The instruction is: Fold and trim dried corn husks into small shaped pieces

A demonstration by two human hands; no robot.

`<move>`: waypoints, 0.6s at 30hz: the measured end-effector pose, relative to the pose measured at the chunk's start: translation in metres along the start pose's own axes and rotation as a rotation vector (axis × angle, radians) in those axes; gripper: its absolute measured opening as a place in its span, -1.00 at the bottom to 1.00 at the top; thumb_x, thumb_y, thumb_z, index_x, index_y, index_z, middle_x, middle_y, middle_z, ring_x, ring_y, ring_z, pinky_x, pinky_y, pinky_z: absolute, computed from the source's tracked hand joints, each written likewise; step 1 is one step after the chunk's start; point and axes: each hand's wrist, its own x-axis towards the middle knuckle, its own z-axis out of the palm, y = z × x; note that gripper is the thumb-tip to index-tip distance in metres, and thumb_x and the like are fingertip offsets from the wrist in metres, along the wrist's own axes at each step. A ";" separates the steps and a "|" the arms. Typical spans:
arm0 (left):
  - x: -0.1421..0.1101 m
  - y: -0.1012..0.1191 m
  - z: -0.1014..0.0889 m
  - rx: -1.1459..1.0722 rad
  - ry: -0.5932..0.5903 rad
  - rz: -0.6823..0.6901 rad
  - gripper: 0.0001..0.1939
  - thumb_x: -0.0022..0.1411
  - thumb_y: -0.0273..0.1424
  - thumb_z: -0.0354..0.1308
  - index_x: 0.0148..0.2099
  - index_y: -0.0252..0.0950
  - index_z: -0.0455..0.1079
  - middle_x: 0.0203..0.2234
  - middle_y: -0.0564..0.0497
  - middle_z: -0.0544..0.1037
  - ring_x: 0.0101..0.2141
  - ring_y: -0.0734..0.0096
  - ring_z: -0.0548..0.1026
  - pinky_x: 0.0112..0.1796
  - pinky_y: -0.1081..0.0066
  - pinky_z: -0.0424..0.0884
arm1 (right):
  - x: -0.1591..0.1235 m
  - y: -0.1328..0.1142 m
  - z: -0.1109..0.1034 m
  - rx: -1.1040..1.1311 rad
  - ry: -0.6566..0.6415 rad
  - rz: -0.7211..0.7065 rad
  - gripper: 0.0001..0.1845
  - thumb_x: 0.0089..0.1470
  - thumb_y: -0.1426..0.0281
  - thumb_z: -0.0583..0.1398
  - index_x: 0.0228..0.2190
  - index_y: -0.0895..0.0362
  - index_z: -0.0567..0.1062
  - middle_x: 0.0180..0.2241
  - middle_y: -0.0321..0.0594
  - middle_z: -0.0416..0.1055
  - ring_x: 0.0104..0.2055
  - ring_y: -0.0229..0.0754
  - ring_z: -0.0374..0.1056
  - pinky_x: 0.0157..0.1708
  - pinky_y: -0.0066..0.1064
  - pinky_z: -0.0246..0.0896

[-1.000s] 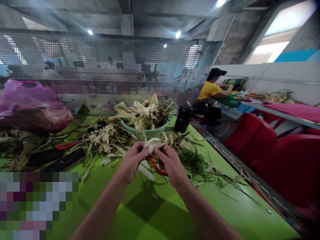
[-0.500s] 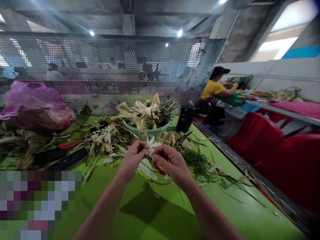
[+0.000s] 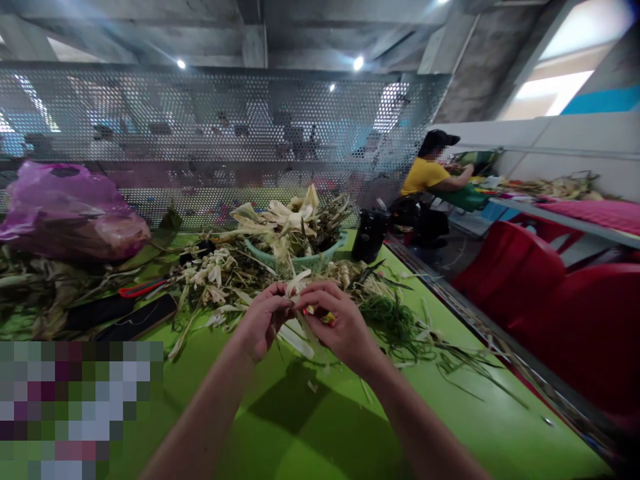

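Observation:
My left hand (image 3: 262, 321) and my right hand (image 3: 344, 325) meet in the middle of the view, above the green table (image 3: 210, 417). Fingers of both are pinched on a pale dried husk strip (image 3: 299, 280), its end sticking up between the fingertips. More of the pale material hangs below the fingers, partly hidden by my right hand. A loose whitish strip (image 3: 297, 341) lies on the table under my hands. Something red and yellow shows through the gap in my right hand, too covered to name.
Behind my hands stands a green basket (image 3: 320, 260) heaped with dried husks (image 3: 295, 217). Green strands (image 3: 395, 327) lie to the right, near a black container (image 3: 370, 237). Left are red-handled scissors (image 3: 143, 288) and a purple bag (image 3: 70, 213). A person in yellow (image 3: 425, 175) works beyond red chairs (image 3: 515, 280).
The fingers of my right hand have lifted and spread slightly over the strip. My left hand has turned a little, and the strip's end now points more upward.

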 end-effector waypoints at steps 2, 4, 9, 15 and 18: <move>0.000 0.000 -0.001 -0.039 -0.022 -0.005 -0.81 -0.14 -0.63 0.12 -0.39 -0.34 0.33 -0.49 0.09 0.40 -0.48 0.62 0.36 -0.36 0.58 0.30 | 0.000 0.000 0.002 -0.074 -0.033 -0.053 -0.72 -0.02 0.61 0.14 -0.32 0.02 0.51 -0.14 -0.17 0.33 -0.04 -0.14 0.27 -0.06 -0.28 0.20; 0.000 -0.001 -0.001 -0.040 -0.028 -0.007 -0.80 -0.14 -0.63 0.11 -0.38 -0.34 0.33 -0.48 0.08 0.41 -0.48 0.61 0.36 -0.36 0.57 0.30 | -0.001 0.001 0.003 -0.120 -0.048 -0.081 -0.74 -0.02 0.60 0.17 -0.33 0.02 0.50 -0.11 -0.18 0.31 -0.01 -0.13 0.26 -0.03 -0.27 0.18; -0.001 -0.002 0.000 0.108 -0.003 0.043 -0.81 -0.12 -0.61 0.13 -0.36 -0.34 0.33 -0.46 0.08 0.41 -0.45 0.59 0.37 -0.35 0.57 0.29 | -0.001 0.004 0.003 -0.125 -0.018 -0.091 -0.85 0.03 0.53 0.19 -0.38 0.04 0.50 -0.18 -0.19 0.34 -0.08 -0.14 0.29 -0.08 -0.30 0.21; -0.003 0.000 0.004 0.305 -0.059 0.060 -0.85 -0.05 -0.53 0.15 -0.35 -0.31 0.29 -0.53 0.14 0.36 -0.54 0.62 0.29 -0.48 0.58 0.19 | -0.002 0.005 0.006 0.009 0.099 0.096 -0.97 0.02 0.47 0.20 -0.42 0.12 0.45 -0.21 -0.16 0.32 -0.31 -0.23 0.28 -0.38 -0.43 0.20; -0.003 0.000 0.005 0.343 -0.095 0.053 -0.86 -0.05 -0.52 0.15 -0.37 -0.32 0.28 -0.57 0.15 0.33 -0.58 0.64 0.23 -0.53 0.59 0.11 | -0.002 0.005 0.010 0.158 0.115 0.271 -0.94 0.01 0.43 0.20 -0.47 0.12 0.39 -0.34 -0.24 0.32 -0.43 -0.28 0.20 -0.47 -0.47 0.13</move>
